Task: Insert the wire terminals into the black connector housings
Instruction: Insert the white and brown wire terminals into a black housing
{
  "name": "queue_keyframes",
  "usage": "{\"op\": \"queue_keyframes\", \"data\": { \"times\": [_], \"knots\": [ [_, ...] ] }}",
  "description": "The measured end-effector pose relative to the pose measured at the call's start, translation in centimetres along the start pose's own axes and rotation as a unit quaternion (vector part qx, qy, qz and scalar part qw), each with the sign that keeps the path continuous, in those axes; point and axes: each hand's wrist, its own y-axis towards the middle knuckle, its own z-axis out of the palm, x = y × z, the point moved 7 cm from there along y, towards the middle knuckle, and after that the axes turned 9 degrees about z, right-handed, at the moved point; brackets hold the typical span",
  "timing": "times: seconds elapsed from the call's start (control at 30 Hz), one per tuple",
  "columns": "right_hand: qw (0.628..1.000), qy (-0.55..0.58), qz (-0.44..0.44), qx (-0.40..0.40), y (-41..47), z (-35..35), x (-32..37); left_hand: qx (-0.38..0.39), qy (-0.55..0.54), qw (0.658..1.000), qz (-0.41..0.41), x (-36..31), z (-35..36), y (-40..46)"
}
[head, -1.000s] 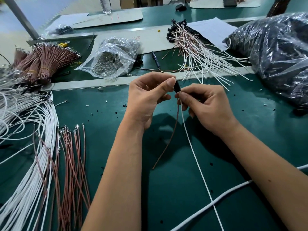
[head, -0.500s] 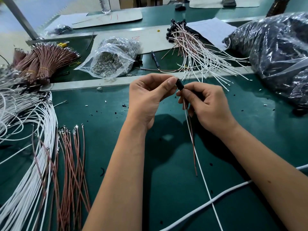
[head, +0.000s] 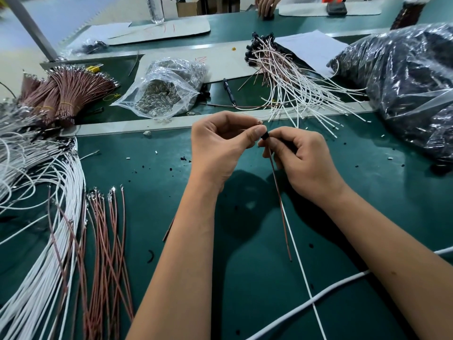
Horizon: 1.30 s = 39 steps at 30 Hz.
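A small black connector housing (head: 265, 136) sits between my two hands above the green table. My left hand (head: 220, 148) pinches it with thumb and curled fingers. My right hand (head: 297, 160) grips it from below, fingers curled round the wires. A brown wire (head: 282, 212) and a white wire (head: 300, 263) hang from the housing toward me, lying close together. Loose brown wires with metal terminals (head: 105, 231) lie at the left, beside a large bunch of white wires (head: 49, 253).
A pile of finished white and brown wires with black housings (head: 289, 79) lies at the back right. A clear bag of metal parts (head: 161, 92) and tied brown bundles (head: 61, 94) lie behind. A large plastic bag of black housings (head: 404, 84) fills the right. A thick white cable (head: 318, 298) crosses near me.
The brown wire swung from the left to lie alongside the white wire under the housing. My hands stayed together, with the right hand shifting its grip slightly.
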Motion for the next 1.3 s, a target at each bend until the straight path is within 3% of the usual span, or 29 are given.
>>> {"op": "queue_keyframes", "data": {
  "times": [0.77,1.3],
  "knots": [
    [1.0,0.003,-0.016,-0.001,-0.1,0.0,0.5,0.014,-0.001,0.999,-0.032,0.6,0.4,-0.2],
    [0.999,0.039,-0.026,-0.002,-0.2,0.0,0.5,0.018,0.012,1.0,0.022,-0.7,0.3,0.0]
  ]
}}
